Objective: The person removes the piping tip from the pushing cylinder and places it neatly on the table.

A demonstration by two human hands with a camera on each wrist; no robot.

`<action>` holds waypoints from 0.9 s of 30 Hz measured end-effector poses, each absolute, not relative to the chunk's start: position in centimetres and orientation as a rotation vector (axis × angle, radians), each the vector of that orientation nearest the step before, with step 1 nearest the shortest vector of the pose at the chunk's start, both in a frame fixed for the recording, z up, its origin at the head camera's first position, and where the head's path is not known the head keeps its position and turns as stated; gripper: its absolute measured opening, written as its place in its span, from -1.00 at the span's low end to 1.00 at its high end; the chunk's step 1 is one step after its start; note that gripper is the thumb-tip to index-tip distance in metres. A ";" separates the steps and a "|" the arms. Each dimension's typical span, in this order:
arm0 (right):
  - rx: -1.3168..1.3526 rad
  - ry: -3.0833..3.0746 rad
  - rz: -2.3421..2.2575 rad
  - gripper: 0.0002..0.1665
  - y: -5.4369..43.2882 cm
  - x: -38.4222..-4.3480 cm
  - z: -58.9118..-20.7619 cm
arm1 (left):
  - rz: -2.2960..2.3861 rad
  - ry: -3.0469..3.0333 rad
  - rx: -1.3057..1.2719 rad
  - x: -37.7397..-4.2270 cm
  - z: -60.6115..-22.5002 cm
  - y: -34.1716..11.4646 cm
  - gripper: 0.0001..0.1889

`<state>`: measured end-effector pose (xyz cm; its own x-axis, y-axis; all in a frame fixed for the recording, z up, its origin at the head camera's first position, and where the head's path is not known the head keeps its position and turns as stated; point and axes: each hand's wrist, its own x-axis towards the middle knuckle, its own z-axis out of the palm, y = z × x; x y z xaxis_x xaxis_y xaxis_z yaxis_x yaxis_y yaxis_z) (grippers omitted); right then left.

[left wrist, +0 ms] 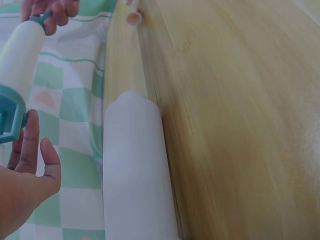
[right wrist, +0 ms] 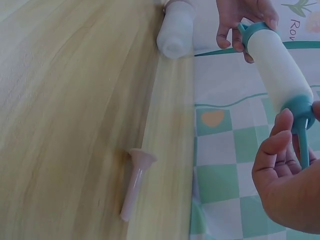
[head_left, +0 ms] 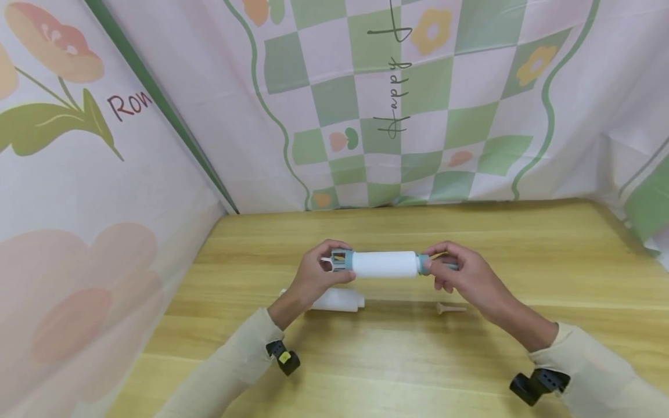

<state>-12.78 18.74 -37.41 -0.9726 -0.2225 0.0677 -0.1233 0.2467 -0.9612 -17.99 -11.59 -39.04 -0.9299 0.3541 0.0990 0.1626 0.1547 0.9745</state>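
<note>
A white squeeze bottle (head_left: 385, 264) is held level above the wooden table, between both hands. At its left end sits a teal cage-like piece (head_left: 342, 260), which my left hand (head_left: 305, 278) holds between thumb and fingers. My right hand (head_left: 473, 281) pinches the teal nozzle cap (right wrist: 298, 107) on the other end; the thin teal spout (right wrist: 303, 142) points away from the bottle, past the fingers. A second white bottle (left wrist: 134, 170) lies on its side beneath the left hand. On the table below the right hand lies a pale pink nozzle (right wrist: 134, 187) with a flared end.
The wooden table (head_left: 397, 360) runs back to a hanging cloth (head_left: 376, 98) with green checks. Another printed cloth (head_left: 78, 197) borders the left side. Black wrist cameras (head_left: 538, 386) are strapped over both sleeves.
</note>
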 end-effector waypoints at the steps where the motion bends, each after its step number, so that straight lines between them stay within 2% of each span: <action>1: -0.347 2.421 -1.846 -0.58 18.7 -12.8 -37.4 | 1.883 2.263 0.509 -18.0 -39.0 -11.6 -0.52; 27: -0.467 2.430 -1.919 -0.62 19.4 -13.0 -37.6 | 1.879 2.273 0.517 -18.0 -38.5 -12.3 -0.51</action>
<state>-12.97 19.42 -37.58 -0.9555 -0.2377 0.1745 -0.2248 0.2044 -0.9527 -18.03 -12.33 -38.53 -0.9298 0.3531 0.1042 0.1687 0.1572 0.9731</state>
